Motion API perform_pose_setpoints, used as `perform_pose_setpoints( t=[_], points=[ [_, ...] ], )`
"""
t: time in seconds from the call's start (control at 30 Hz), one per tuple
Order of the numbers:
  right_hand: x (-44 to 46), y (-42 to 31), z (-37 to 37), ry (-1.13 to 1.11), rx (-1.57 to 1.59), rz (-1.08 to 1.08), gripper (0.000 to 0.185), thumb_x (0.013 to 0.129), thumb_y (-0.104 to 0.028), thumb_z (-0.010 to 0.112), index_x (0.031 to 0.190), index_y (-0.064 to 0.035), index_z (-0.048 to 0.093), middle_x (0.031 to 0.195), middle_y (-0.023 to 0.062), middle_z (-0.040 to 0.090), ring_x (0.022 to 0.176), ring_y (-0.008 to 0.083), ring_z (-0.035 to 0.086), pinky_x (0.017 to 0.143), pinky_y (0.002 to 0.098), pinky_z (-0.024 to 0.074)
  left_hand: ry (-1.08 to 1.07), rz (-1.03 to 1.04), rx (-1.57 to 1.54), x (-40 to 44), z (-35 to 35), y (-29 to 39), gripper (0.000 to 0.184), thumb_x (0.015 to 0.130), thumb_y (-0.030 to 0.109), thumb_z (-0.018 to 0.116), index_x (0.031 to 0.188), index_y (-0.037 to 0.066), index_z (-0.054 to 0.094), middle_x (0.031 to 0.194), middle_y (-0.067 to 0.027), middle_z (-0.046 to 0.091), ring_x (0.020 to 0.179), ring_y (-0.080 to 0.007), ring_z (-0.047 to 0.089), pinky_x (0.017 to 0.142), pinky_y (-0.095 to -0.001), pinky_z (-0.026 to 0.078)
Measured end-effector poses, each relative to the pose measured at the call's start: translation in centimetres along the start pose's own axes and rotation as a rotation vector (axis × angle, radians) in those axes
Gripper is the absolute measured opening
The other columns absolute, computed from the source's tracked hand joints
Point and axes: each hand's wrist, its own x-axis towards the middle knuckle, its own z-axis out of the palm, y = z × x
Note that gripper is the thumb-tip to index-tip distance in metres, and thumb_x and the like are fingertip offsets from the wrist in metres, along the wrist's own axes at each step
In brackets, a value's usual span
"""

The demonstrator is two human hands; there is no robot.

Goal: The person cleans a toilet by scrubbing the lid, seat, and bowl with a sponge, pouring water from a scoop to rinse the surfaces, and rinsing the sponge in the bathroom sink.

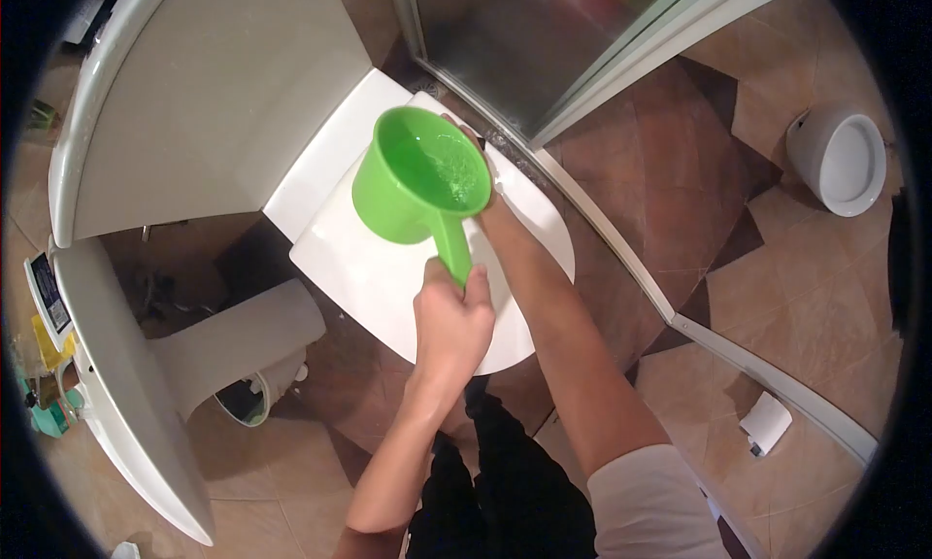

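Head view: green jug [390, 190] beyond left hand [454, 316]

The brown tile floor [267, 467] has a white toilet [364, 282], a sink leg [248, 331] and a small bin [278, 377] on it.

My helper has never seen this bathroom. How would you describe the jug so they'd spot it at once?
Find the white toilet lid beside the glass panel. Over it, the left hand holds the jug by its handle. Bright green, with liquid inside, it stands out against the white lid.
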Motion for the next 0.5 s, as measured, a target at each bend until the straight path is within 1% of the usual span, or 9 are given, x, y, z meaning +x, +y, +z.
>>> perform_pose_setpoints(
  t=[0.03,0.1,0.13,0.23,0.3,0.33,0.4,0.47,0.5],
  points=[
    [0.5,-0.9,-1.0,0.036,-0.501,-0.076,0.048,0.089,-0.035,0.044,0.133,-0.0164,0.042,0.141,0.0064,0.036,0.133,0.0173,0.026,0.109,0.0334,0.0232,0.005,0.043,0.026,0.5,0.2,0.4,0.022,0.085,0.014,0.054,0.086,-0.008,0.05,0.059,-0.0206,0.054,0.054,-0.0293,0.056,0.054,-0.0397,0.043],
    [0.6,-1.3,-1.1,0.078,-1.007,-0.169,0.05,0.089,-0.037,0.044,0.134,-0.0151,0.041,0.142,0.007,0.035,0.133,0.0188,0.026,0.11,0.0359,0.0222,-0.008,0.068,-0.002,1.1,0.4,0.7,0.023,0.085,0.014,0.054,0.082,-0.009,0.048,0.058,-0.0232,0.054,0.055,-0.0366,0.058,0.055,-0.0421,0.043],
    [0.8,-1.5,-1.1,0.118,-1.251,-0.212,0.051,0.089,-0.038,0.044,0.134,-0.0144,0.04,0.142,0.0073,0.034,0.134,0.0195,0.025,0.111,0.0372,0.0217,-0.012,0.071,-0.001,1.2,0.1,0.5,0.023,0.085,0.014,0.054,0.082,-0.009,0.048,0.058,-0.0232,0.054,0.055,-0.0366,0.058,0.055,-0.0421,0.043],
    [0.5,-1.8,1.3,0.22,-2.498,-0.381,0.053,0.087,-0.038,0.046,0.133,-0.0119,0.042,0.14,0.0099,0.036,0.13,0.0259,0.031,0.108,0.0424,0.0236,-0.049,0.076,0.169,1.3,-0.8,0.2,0.023,0.086,0.014,0.054,0.083,-0.008,0.049,0.057,-0.0224,0.054,0.054,-0.0344,0.058,0.055,-0.0414,0.043],
    [0.0,-1.4,3.6,0.311,-3.33,-0.447,0.054,0.085,-0.038,0.047,0.132,-0.0102,0.044,0.139,0.0116,0.037,0.128,0.0302,0.034,0.106,0.0459,0.0248,-0.047,0.084,0.18,1.1,-1.1,-0.7,0.023,0.086,0.014,0.054,0.084,-0.008,0.049,0.057,-0.0216,0.054,0.053,-0.0327,0.057,0.054,-0.0407,0.043],
    [-0.7,-0.7,4.7,0.322,-3.334,-0.451,0.054,0.085,-0.038,0.047,0.132,-0.0102,0.044,0.139,0.0116,0.037,0.128,0.0302,0.034,0.106,0.0459,0.0248,-0.033,0.09,0.184,0.9,-1.3,-1.0,0.023,0.086,0.014,0.054,0.085,-0.008,0.05,0.057,-0.0208,0.054,0.053,-0.031,0.056,0.054,-0.04,0.043],
    [-3.7,1.7,6.4,0.091,-3.546,-0.084,0.055,0.08,-0.034,0.052,0.129,-0.0103,0.048,0.139,0.0125,0.037,0.129,0.0314,0.033,0.106,0.0467,0.0249,-0.022,0.081,0.164,0.4,-1.9,-1.8,0.021,0.086,0.015,0.055,0.088,-0.006,0.052,0.057,-0.0152,0.053,0.051,-0.0231,0.053,0.052,-0.0365,0.042],
    [-8.1,1.5,3.3,-0.164,-3.349,-0.137,0.051,0.077,-0.03,0.057,0.124,-0.0097,0.053,0.139,0.0121,0.038,0.13,0.0312,0.031,0.105,0.0469,0.0252,-0.036,0.037,0.103,-0.1,-2.5,-2.8,0.02,0.086,0.014,0.055,0.085,-0.006,0.052,0.057,-0.0111,0.051,0.052,-0.0176,0.051,0.051,-0.0338,0.041],
    [-9.6,1.9,4.3,-0.16,-3.349,-0.147,0.051,0.077,-0.03,0.057,0.124,-0.0097,0.053,0.139,0.0121,0.038,0.13,0.0312,0.031,0.105,0.0469,0.0252,-0.036,0.042,0.107,-0.7,-2.7,-2.6,0.02,0.086,0.014,0.055,0.085,-0.006,0.052,0.057,-0.0111,0.051,0.052,-0.0176,0.051,0.051,-0.0338,0.041]
  ],
)
